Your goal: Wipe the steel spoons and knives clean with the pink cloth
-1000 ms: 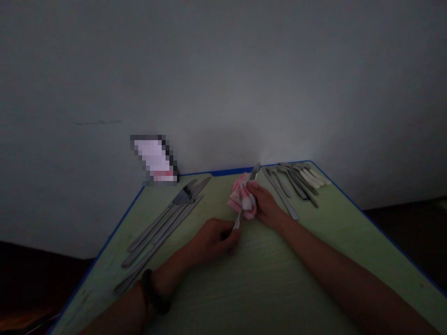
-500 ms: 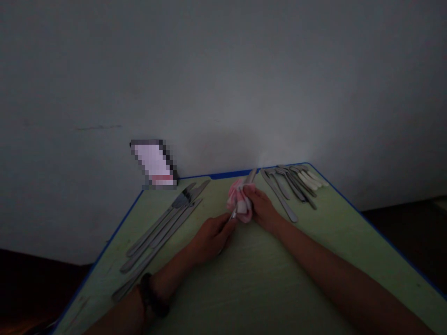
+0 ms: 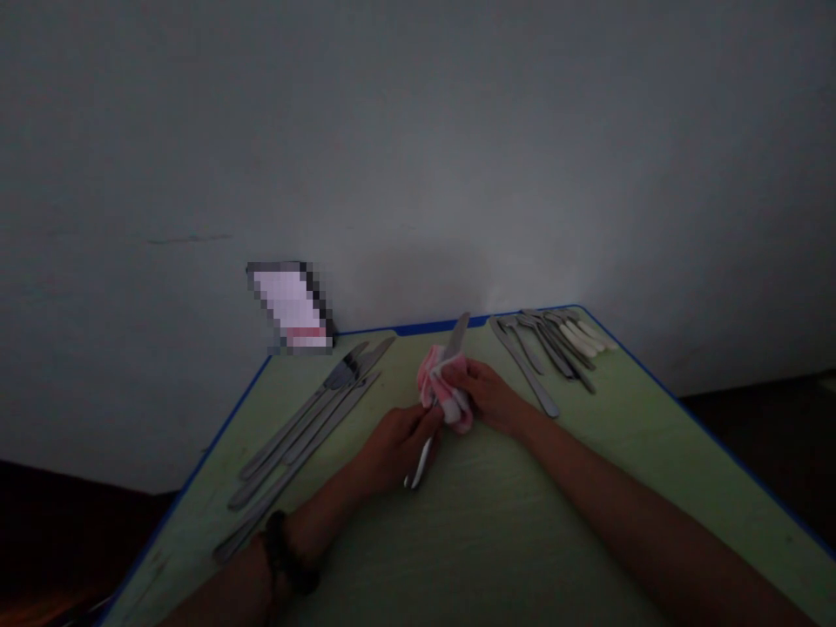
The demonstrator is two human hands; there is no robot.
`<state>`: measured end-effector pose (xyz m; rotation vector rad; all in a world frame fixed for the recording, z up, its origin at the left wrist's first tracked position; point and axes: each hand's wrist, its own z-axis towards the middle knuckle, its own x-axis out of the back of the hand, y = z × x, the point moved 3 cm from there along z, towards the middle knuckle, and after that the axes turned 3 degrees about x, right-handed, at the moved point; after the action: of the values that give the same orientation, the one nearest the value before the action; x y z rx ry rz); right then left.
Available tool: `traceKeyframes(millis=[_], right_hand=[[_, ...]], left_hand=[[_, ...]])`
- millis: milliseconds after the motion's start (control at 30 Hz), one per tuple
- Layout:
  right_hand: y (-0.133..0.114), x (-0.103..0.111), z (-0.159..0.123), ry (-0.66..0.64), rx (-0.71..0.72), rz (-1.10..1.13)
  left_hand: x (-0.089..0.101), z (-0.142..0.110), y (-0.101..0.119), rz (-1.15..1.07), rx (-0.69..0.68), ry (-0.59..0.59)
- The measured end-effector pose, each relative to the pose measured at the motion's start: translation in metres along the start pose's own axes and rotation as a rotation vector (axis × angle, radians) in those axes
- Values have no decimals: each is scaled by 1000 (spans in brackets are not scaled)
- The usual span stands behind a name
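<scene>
My left hand (image 3: 401, 448) is closed on the handle of a table knife (image 3: 455, 338), whose blade points up and away over the middle of the table. A pink and white cloth (image 3: 450, 396) is bunched around the lower blade, and my right hand (image 3: 487, 392) pinches it there. The handle end sticks out below my left hand. Left of my hands lie several table knives (image 3: 313, 427), side by side at a slant. To the right, a row of forks and spoons (image 3: 549, 344) rests near the far edge, the nearest piece just beyond my right hand.
The light green table (image 3: 509, 522) has a blue rim and stands against a grey wall (image 3: 418, 157). A phone-like device (image 3: 291, 305), its screen blurred out, leans on the wall at the back left corner. White-handled cutlery (image 3: 584, 335) lies at the far right.
The cloth has slid down toward the handle, and more of the blade shows above it. The handle end now shows below my left hand. The other cutlery has not moved.
</scene>
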<state>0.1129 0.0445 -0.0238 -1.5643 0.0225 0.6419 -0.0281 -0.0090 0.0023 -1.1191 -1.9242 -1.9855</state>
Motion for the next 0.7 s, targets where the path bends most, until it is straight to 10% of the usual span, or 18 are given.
traceKeyframes(millis=[267, 700], right_hand=[[-6, 6, 11, 221, 78, 438], [-2, 0, 1, 37, -6, 122]], left_hand=[[2, -5, 1, 123, -122, -172], [2, -2, 3, 120, -115, -100]])
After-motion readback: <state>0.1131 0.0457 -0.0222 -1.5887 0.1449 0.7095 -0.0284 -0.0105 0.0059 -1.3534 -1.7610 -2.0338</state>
